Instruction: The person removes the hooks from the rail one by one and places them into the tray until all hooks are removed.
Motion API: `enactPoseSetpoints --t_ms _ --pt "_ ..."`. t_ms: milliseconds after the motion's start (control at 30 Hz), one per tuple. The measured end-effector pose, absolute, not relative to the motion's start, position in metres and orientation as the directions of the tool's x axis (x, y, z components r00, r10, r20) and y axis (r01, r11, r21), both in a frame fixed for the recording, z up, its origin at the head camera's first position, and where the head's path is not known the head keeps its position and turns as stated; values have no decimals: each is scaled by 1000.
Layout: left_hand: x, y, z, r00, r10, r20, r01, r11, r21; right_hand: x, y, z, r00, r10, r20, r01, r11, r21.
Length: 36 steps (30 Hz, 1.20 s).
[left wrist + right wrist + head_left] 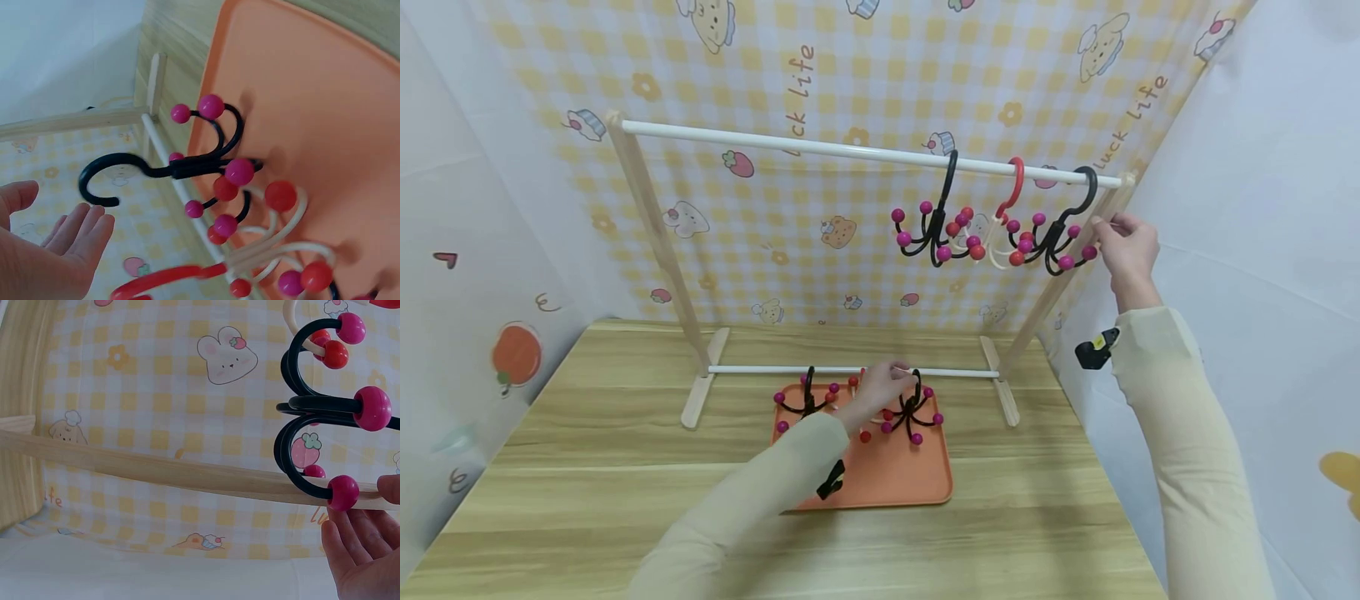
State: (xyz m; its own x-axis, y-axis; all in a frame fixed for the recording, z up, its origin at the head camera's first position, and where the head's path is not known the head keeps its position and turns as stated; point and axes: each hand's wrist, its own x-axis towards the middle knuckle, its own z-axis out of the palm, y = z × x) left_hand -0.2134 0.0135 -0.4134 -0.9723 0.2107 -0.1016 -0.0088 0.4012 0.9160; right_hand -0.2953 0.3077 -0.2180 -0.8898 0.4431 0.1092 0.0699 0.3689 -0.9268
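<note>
Right hand (1126,246), fingers loosely extended, touches the bead tips of the black hook (1063,229) hung at the rail's (790,147) right end — left hand (880,390) open over hooks lying on the orange tray (917,479) directly below.

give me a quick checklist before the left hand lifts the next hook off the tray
1. Left hand over a hook on the orange tray: ok, above the red and cream hook.
2. Left grip closed on a hook: not ok, fingers straight in the left wrist view.
3. Free space on the white top rail: ok, its left part is bare.
4. Hung hooks seated on the rail: ok, black hook, red one and outer black hook all hang from it.
5. Right hand clear of the hooks: not ok, fingertips touch the outer black hook's bead.
</note>
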Motion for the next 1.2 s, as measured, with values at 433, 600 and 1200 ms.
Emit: enactPoseSetpoints --t_ms 433,600,1200 --pt "-226 -38 -348 -958 285 27 116 303 946 -296 308 -219 -884 453 114 82 392 -916" --pt "-229 -62 -323 -960 264 96 185 333 924 -301 312 -221 -884 453 114 77 383 -921" --pt "-244 -147 -253 -951 22 308 287 427 857 -299 310 -220 -886 449 115 81 394 -915"
